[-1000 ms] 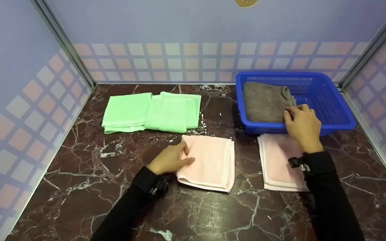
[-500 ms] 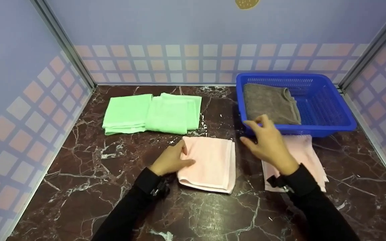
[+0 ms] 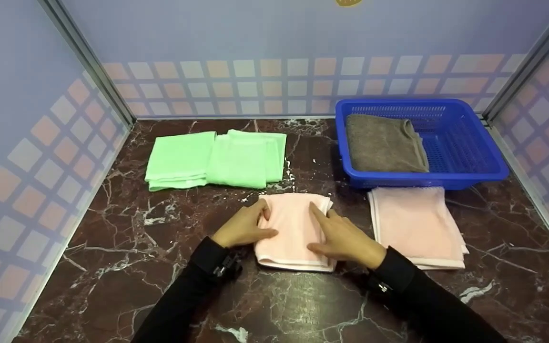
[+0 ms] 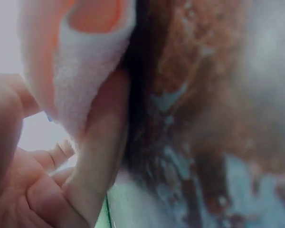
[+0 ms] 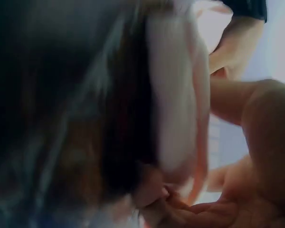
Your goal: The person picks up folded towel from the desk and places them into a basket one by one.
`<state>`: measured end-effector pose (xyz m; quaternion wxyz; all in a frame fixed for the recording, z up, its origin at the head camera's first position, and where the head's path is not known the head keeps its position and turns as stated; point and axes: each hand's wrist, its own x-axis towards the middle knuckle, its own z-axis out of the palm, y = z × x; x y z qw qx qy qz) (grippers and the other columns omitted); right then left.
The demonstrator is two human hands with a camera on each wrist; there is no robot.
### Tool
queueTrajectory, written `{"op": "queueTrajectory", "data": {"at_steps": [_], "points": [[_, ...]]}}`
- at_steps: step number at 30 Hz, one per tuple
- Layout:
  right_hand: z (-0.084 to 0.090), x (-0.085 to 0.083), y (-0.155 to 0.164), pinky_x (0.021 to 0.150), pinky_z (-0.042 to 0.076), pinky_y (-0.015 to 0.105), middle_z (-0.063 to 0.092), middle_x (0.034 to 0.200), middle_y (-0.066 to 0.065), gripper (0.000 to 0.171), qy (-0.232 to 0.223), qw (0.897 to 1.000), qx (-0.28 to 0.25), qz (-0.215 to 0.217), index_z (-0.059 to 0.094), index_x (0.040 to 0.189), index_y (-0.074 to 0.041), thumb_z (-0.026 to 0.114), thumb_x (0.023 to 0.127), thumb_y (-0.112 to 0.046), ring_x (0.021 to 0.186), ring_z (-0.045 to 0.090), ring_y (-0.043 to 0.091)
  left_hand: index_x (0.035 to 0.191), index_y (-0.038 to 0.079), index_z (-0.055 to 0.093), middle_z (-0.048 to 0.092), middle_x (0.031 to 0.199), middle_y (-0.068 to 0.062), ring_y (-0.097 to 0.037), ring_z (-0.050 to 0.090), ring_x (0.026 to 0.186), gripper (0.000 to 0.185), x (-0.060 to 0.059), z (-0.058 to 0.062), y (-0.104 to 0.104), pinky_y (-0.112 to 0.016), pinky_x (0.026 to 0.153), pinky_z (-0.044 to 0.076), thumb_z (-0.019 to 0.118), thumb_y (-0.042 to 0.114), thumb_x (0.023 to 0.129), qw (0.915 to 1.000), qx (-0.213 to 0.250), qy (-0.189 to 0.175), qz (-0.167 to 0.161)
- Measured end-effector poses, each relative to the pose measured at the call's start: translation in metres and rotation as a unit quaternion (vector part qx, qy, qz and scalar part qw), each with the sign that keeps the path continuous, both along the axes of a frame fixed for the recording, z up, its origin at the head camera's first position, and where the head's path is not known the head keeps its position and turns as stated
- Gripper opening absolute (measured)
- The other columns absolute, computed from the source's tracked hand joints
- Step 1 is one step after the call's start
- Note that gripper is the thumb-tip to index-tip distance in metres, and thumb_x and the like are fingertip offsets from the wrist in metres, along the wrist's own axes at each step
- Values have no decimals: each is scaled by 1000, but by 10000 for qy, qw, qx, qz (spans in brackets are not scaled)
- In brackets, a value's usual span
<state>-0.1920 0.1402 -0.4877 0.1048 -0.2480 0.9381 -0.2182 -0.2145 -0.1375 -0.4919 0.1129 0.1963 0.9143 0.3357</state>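
Note:
A folded pink towel (image 3: 293, 228) with white edging lies on the dark marbled table between my hands. My left hand (image 3: 242, 226) grips its left edge. In the left wrist view, one finger (image 4: 102, 133) goes under the towel while the thumb lies on the other side. From the right, my right hand (image 3: 348, 239) takes the towel's right edge, thumb and index finger on top. The right wrist view shows other fingers (image 5: 154, 190) at the towel's lower edge, somewhat blurred.
A second folded pink towel (image 3: 412, 224) lies right of my right hand. Behind it stands a blue plastic basket (image 3: 427, 181) holding a folded grey-brown towel (image 3: 384, 143). Folded green towels (image 3: 181, 159) lie side by side at the back left. Panel walls (image 3: 274, 33) enclose the table's back and sides.
My right hand has left the grey-brown towel in the basket, come down and left, and taken the right edge of the pink towel. My left hand stays at the left edge.

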Motion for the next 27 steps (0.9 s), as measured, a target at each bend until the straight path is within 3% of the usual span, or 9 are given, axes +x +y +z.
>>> {"op": "queueTrajectory", "data": {"at_steps": [4, 9, 11, 13, 18, 22, 27], "points": [[-4, -4, 0, 88, 60, 47, 72, 107, 26, 87, 86, 9983, -498, 284, 37, 156, 3, 83, 86, -20, 79, 69, 23, 98, 12, 52, 42, 70, 6, -11, 42, 63, 37, -2, -1, -1, -26, 57, 35, 84, 22, 83, 9996, 160, 41, -220], [-5, -9, 2, 64, 61, 31, 72, 84, 11, 73, -413, 9950, -748, 515, 41, 154, 0, 76, 93, -16, 54, 63, 6, 98, 13, 53, 43, 74, 5, -12, 43, 66, 35, -3, -2, 0, -25, 60, 36, 84, 19, 84, 9990, 322, -91, -292], [-4, -10, 3, 52, 57, 27, 67, 72, 4, 71, -611, 9937, -760, 558, 39, 156, 0, 73, 95, -15, 47, 60, 5, 98, 13, 53, 43, 74, 5, -12, 43, 66, 34, -4, -2, 1, -25, 61, 37, 84, 18, 84, 9986, 395, -93, -338], [-2, -11, 4, 50, 55, 25, 64, 70, 0, 71, -607, 9940, -690, 596, 38, 156, 0, 72, 95, -14, 47, 59, 5, 98, 13, 54, 42, 74, 5, -12, 43, 66, 33, -4, 0, 1, -25, 61, 37, 84, 17, 84, 9983, 441, -30, -382], [6, -12, 9, 66, 58, 33, 63, 79, 3, 70, 171, 9952, -546, 794, 41, 155, 1, 73, 94, -16, 63, 61, 10, 100, 14, 57, 43, 76, 3, -13, 42, 67, 30, -3, 10, 2, -26, 62, 38, 83, 17, 86, 9974, 583, 285, -323], [20, -16, 20, 73, 59, 38, 65, 86, 8, 70, 860, 9856, -1067, 987, 41, 154, 3, 73, 94, -13, 70, 62, 16, 107, 14, 58, 53, 87, 0, -12, 42, 68, 29, -4, 21, 4, -25, 62, 39, 81, 18, 89, 9932, 934, 684, -111], [35, -26, 36, 94, 58, 47, 66, 132, 23, 68, 1527, 9647, -1914, 975, 44, 153, 1, 72, 91, 1, 97, 68, 31, 109, 7, 60, 54, 84, -4, -13, 50, 74, 18, -7, 33, 18, -25, 67, 47, 70, 8, 95, 9802, 1521, 1257, -149]]}}
